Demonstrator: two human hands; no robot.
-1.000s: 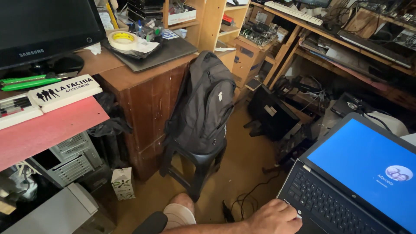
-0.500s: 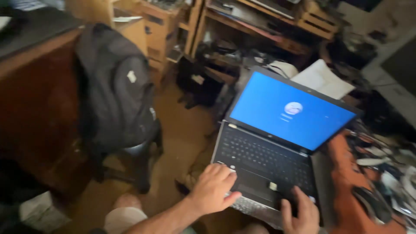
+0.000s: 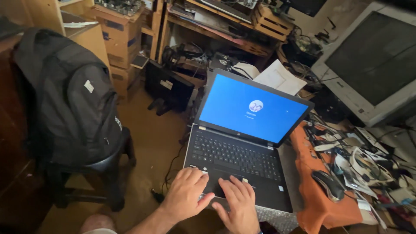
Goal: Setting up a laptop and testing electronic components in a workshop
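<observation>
the left hand (image 3: 185, 196) lies flat and unclenched on the front left corner of the open laptop (image 3: 242, 147), fingers spread over the palm rest and the bottom keys, gripping nothing. the right hand (image 3: 237, 207) rests just beside it, fingers loose on the touchpad area, also holding nothing. the laptop sits on a worktop edge right in front of the person, lid up, its blue screen (image 3: 251, 107) lit with a small round picture in the middle.

just right of the laptop an orange cloth (image 3: 318, 203) hangs over the worktop, with a dark mouse (image 3: 328, 184) on it and a tangle of cables and small parts (image 3: 368, 160) beyond. a big old grey monitor (image 3: 372, 60) stands behind that. to the left, well apart, a black backpack (image 3: 71, 99) sits on a dark stool (image 3: 102, 173). cardboard boxes (image 3: 117, 39) and wooden shelves (image 3: 225, 21) crowded with electronics fill the back, and a white sheet of paper (image 3: 277, 78) lies behind the lid.
</observation>
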